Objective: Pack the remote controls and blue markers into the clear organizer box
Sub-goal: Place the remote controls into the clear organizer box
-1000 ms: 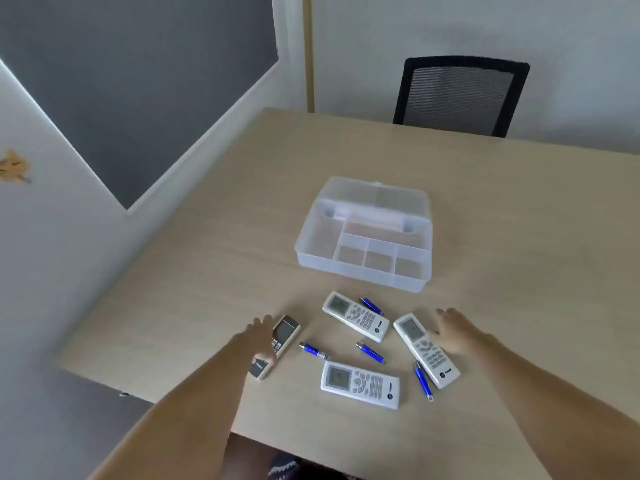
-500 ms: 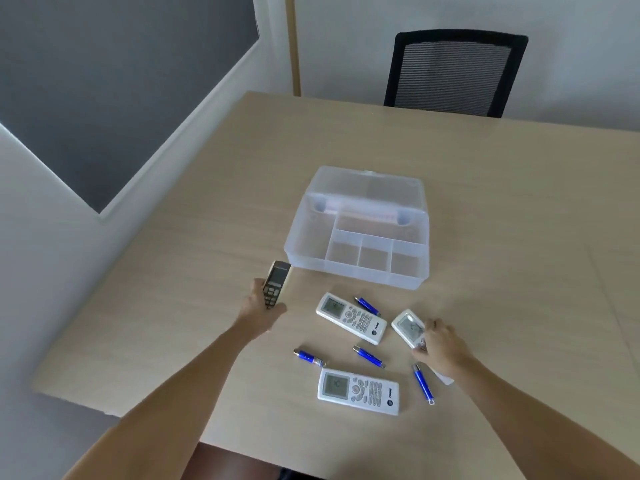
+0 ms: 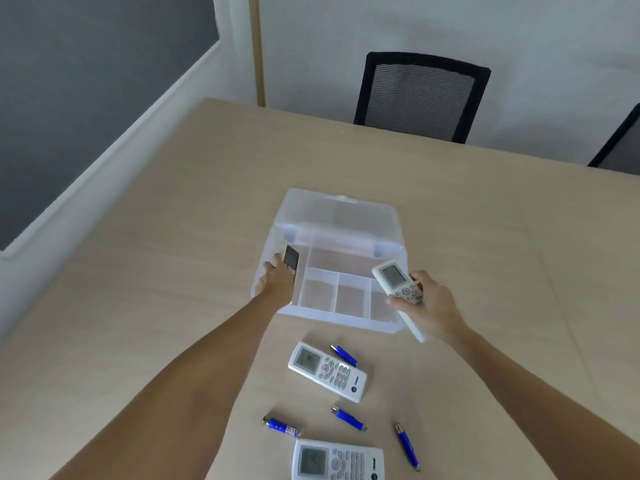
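The clear organizer box (image 3: 349,317) stands open mid-table, lid tilted back, with divided compartments. My left hand (image 3: 277,282) grips a dark-faced remote (image 3: 291,259) over the box's left long compartment. My right hand (image 3: 427,306) holds a white remote (image 3: 396,282) above the box's right front corner. Two white remotes lie on the table in front: one (image 3: 327,371) in the middle, another (image 3: 337,460) at the near edge. Several blue markers lie around them: one (image 3: 344,355) behind the middle remote, others (image 3: 282,426), (image 3: 348,418), (image 3: 408,446) nearer me.
The light wooden table (image 3: 173,306) runs along a wall with a grey panel on the left. A black mesh chair (image 3: 420,97) stands at the far side, and part of a second chair (image 3: 621,147) shows at the far right.
Both hands lifted their remotes and moved forward to the box: the left with the dark remote over the left compartment, the right with the white remote over the right front corner.
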Demonstrator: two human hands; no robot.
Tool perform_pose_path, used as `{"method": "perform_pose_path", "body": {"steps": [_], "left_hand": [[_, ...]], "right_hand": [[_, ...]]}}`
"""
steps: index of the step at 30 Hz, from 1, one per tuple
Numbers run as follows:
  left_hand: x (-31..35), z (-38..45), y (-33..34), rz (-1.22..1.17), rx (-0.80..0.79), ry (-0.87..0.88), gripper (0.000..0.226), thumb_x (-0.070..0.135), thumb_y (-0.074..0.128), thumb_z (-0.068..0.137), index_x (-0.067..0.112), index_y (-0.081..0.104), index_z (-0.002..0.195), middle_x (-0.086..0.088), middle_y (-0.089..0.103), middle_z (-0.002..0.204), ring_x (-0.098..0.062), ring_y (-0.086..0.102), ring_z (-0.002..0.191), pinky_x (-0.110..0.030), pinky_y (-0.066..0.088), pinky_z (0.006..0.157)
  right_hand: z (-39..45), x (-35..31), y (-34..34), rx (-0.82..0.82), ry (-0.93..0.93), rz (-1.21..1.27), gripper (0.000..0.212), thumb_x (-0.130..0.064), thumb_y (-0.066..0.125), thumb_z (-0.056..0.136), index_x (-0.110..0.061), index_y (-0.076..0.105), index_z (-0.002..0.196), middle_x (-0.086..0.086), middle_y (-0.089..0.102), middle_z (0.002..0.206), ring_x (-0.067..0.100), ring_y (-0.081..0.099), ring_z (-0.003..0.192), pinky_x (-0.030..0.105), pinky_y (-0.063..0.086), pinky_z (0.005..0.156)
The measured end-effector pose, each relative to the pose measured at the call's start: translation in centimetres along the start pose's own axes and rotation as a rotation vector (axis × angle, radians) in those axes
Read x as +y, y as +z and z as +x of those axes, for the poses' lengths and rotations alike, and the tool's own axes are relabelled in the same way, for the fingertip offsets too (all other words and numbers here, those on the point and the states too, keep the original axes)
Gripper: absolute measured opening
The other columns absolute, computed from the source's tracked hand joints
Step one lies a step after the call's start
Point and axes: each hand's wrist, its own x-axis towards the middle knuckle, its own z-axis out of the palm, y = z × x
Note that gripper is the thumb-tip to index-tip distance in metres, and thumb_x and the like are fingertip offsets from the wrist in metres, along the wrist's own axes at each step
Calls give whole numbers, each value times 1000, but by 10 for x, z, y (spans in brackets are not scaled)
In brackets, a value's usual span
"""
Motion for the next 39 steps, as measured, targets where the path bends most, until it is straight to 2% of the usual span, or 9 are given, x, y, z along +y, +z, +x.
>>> {"method": "perform_pose_path", "body": {"steps": [7,10,16,22,26,30,32,35,39], "left_hand": [[-2,16,24,78,-79,-37,37,17,38,98,9,30,133,-16,51,128,-40,58,109,-47,44,81],[-4,15,24,141,-33,-45,33,22,32,98,8,43,126,-13,56,124,-35,58,108,-43,45,81],[3,11,22,174,50,-122,37,22,32,98,3,58,116,-12,54,116,-30,56,105,-41,49,82],[2,9,23,110,121,-138,35,22,35,95,1,64,95,-15,62,99,-31,62,84,-39,52,68],[1,10,26,80,160,-142,39,24,34,95,1,65,87,-17,64,93,-28,54,68,-34,45,56],[-3,6,19,-73,247,62,28,17,39,95,2,61,106,-18,60,106,-35,60,91,-38,46,64],[-11,-2,12,-221,301,213,33,12,46,93,5,54,124,-18,55,121,-35,60,99,-39,50,75],[-29,-29,5,-272,391,397,38,7,52,90,3,51,128,-18,53,124,-33,62,101,-33,49,85],[-65,-90,14,-235,336,522,30,6,55,86,3,60,116,-15,59,109,-26,61,95,-25,45,86]], "right_hand": [[107,-27,30,-122,26,-106,42,-45,45,92,-10,61,110,13,70,98,27,60,80,30,43,66],[140,-35,47,-182,-12,-162,36,-38,46,92,-13,56,115,17,69,102,33,65,85,41,55,70],[171,-41,86,-362,-204,-358,33,-31,53,90,-26,53,123,14,65,114,33,61,97,37,48,80],[174,-32,119,-472,-193,-311,33,-20,50,95,-10,56,126,18,63,121,34,59,106,37,45,92],[170,-30,126,-492,-167,-435,34,-19,32,99,-12,58,118,19,64,98,35,42,114,42,36,94],[149,-32,114,-501,-223,-409,25,-19,33,98,-11,56,98,19,54,97,35,45,113,42,41,93],[118,-32,104,-303,-373,-307,26,-21,41,96,-6,58,110,19,54,111,32,51,109,40,46,92],[46,-26,97,-80,-646,-269,23,-21,45,94,-7,62,102,11,60,98,27,61,87,37,54,72],[-28,1,120,-433,-577,-596,40,-46,49,89,-10,57,105,7,56,107,23,60,97,34,54,72]]}}
